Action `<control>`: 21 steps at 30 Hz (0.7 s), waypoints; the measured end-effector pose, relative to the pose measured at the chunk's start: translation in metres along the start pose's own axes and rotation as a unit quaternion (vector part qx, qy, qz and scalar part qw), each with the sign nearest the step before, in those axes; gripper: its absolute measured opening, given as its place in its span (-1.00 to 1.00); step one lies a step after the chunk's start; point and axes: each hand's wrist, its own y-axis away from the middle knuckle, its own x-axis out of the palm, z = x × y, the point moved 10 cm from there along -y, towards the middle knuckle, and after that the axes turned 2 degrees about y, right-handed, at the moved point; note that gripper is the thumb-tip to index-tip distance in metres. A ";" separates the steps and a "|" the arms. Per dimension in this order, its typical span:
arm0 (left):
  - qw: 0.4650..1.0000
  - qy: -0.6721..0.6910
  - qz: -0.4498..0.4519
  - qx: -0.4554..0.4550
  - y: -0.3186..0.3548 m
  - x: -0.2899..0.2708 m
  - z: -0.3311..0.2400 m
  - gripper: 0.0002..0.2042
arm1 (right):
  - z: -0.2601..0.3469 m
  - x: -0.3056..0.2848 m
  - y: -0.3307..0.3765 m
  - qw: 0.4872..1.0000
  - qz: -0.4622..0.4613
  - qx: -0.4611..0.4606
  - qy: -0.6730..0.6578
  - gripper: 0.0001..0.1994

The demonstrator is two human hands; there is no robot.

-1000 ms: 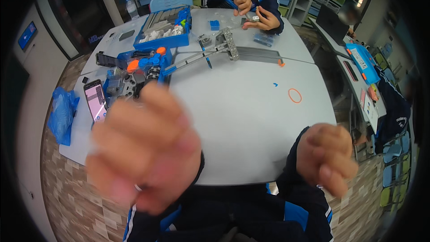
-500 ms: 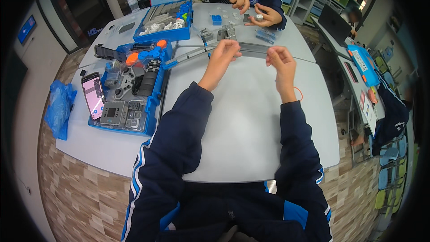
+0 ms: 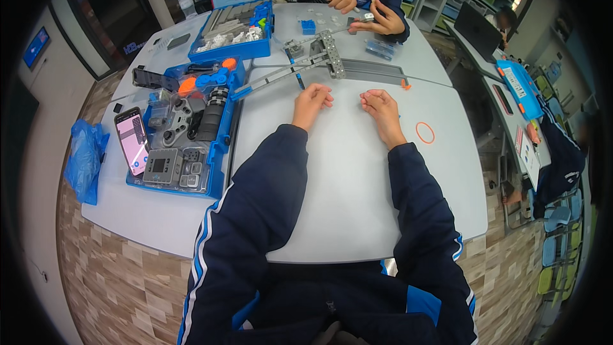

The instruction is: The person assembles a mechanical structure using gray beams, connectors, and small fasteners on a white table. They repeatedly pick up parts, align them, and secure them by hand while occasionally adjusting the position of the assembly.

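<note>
My left hand [image 3: 312, 107] hovers over the white table [image 3: 341, 204], its fingers curled and pinched together. Facing it across a small gap, my right hand [image 3: 382, 115] is closed the same way. Anything inside either pinch is too small or hidden to make out. Just beyond my hands lies a grey beam assembly [image 3: 333, 55] with a long arm and blue connectors, touched by neither hand. An orange ring [image 3: 424, 132] rests to the right of my right hand. Farther off, a small orange piece [image 3: 406, 84] sits at the end of a dark grey channel [image 3: 377, 71].
At left stands an open blue kit case [image 3: 220, 153] with a controller and wheels; a phone [image 3: 133, 140] leans on it. Behind it is a blue bin [image 3: 239, 48] of grey and white parts. Opposite, another person's hands [image 3: 383, 20] handle small parts near a blue box [image 3: 308, 27].
Both my hands have drawn back toward me and lower, and they have come closer together. The beam assembly, the orange ring and the orange piece now show fully. The other person's hands shifted slightly.
</note>
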 end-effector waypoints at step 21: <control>1.000 0.015 0.001 -0.002 0.000 0.000 0.002 -0.77 | -0.001 0.004 0.000 0.999 0.020 0.015 0.028 -0.77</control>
